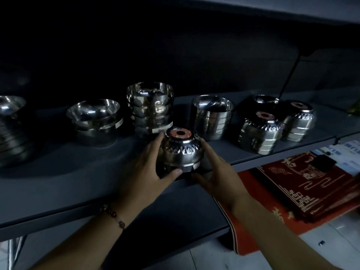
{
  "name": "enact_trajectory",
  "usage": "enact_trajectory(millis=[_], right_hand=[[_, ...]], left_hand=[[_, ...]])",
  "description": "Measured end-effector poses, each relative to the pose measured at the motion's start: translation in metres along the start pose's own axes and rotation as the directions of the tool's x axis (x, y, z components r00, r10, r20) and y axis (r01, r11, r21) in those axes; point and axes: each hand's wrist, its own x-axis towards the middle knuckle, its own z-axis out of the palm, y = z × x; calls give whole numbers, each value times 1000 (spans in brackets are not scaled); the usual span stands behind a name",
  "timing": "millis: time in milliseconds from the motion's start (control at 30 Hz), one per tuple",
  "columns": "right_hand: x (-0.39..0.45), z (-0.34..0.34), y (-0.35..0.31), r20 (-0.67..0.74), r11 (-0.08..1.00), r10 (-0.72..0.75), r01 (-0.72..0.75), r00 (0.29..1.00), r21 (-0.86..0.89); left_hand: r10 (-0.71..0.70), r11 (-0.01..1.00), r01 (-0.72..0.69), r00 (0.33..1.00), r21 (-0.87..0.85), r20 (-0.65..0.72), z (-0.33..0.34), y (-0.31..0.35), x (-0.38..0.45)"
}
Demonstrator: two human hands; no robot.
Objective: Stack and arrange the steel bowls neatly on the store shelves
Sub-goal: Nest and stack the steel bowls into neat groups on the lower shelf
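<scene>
Upturned bowl stack at shelf front edge, between both hands.

We can read no text for certain anywhere. We see round red-orange stickers on the upturned bowl near the shelf edge and on two upturned stacks at right, their print too small for us. We see small white labels on two stacks at left, blurred. We see gold ornamental characters on the red packs at lower right, which we cannot decipher
</scene>
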Motion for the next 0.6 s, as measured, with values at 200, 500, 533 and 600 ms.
enact_trajectory(millis=[200,500,533,600], right_hand=[[-14,-21,-5,-170,999,-12,20,985,42],[-16,-63,-6,-58,608,577,-382,814,696],[-17,-69,1,11,573,596,-435,803,694],[-20,-76,11,144,532,609,-537,780,655]], left_hand=[[30,961,-57,994,-272,-101,10,15,-3],[387,922,-388,922,-23,-10,31,32,-5],[445,894,-445,895,49,9,35,33,-5],[503,857,-505,863,102,50,43,36,-6]])
